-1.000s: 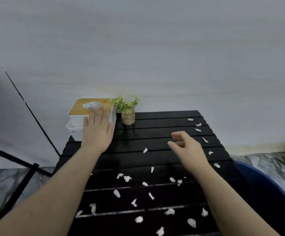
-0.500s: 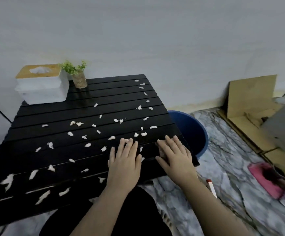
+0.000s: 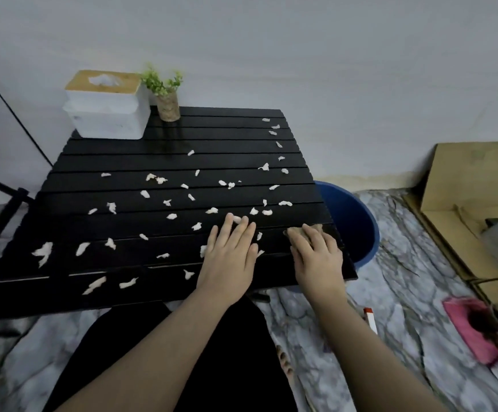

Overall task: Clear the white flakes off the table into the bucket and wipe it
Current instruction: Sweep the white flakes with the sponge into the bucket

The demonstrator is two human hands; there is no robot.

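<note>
Many white flakes [image 3: 170, 216] lie scattered over the black slatted table [image 3: 122, 156]. A blue bucket [image 3: 353, 221] stands on the floor against the table's right edge, partly hidden by it. My left hand [image 3: 230, 252] lies flat on the near right part of the table, palm down, with flakes at its fingertips and sides. My right hand [image 3: 316, 255] rests palm down at the near right corner, close to the bucket. It presses on a crumpled tan tissue wad [image 3: 294, 231] that sticks out past its fingertips.
A white tissue box [image 3: 107, 114] with a wooden lid and a small potted plant [image 3: 168, 99] stand at the table's far left. On the marble floor to the right are cardboard [image 3: 465, 188], a pink item [image 3: 473, 331] and a red-capped marker [image 3: 370, 319]. A black frame [image 3: 0, 191] stands to the left.
My left hand left the tissue box and both hands came down flat at the table's near right corner. The view swung right, bringing the bucket and floor into sight.
</note>
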